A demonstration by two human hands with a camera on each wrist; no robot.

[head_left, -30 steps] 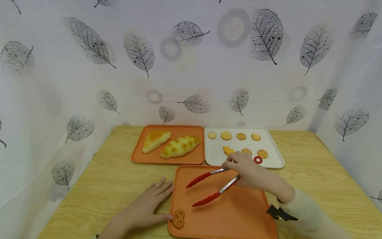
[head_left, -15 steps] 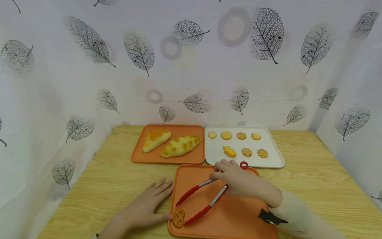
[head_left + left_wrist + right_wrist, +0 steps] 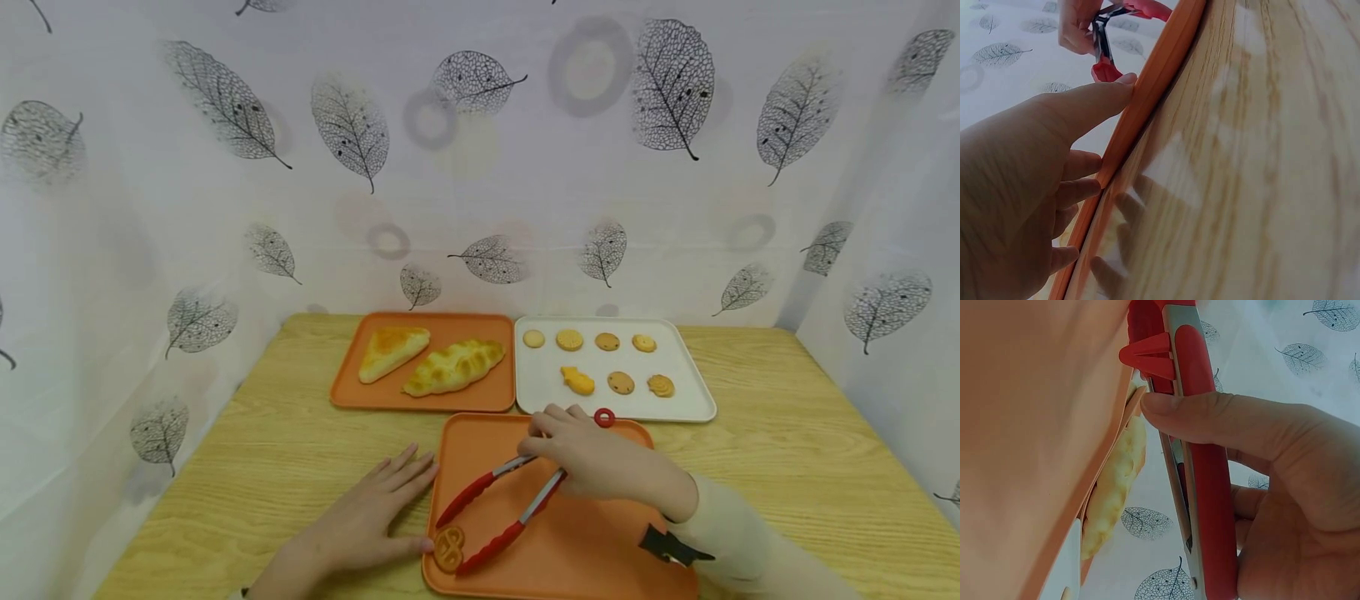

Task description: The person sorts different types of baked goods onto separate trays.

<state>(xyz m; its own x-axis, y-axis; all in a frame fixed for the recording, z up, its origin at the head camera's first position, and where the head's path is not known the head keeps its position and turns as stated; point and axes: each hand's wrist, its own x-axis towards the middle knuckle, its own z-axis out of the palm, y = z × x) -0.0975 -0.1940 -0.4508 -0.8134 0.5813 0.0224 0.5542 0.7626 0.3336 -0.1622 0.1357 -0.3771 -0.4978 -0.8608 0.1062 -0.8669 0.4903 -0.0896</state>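
My right hand (image 3: 592, 454) grips a pair of red and silver tongs (image 3: 491, 546) over the front orange tray (image 3: 585, 550). The tongs' arms are spread, their red tips on either side of a pretzel-shaped cookie (image 3: 449, 548) at the tray's left edge. In the right wrist view the thumb lies across the tongs' handle (image 3: 1213, 487). My left hand (image 3: 367, 517) lies with fingers extended at the tray's left side, its thumb tip at the rim beside the cookie. The left wrist view shows the fingertips (image 3: 1088, 164) against the tray's rim (image 3: 1154, 81).
Behind stands another orange tray (image 3: 420, 403) with a triangular bread (image 3: 392, 353) and a braided bread (image 3: 456, 367). To its right, a white tray (image 3: 693, 400) holds several cookies, one of them a yellow fish-shaped cookie (image 3: 577, 381). A leaf-printed curtain surrounds the wooden table (image 3: 787, 450).
My right hand has moved left and toward me, bringing the spread tongs' tips from mid-tray to around the pretzel-shaped cookie. The left hand has stayed in place.
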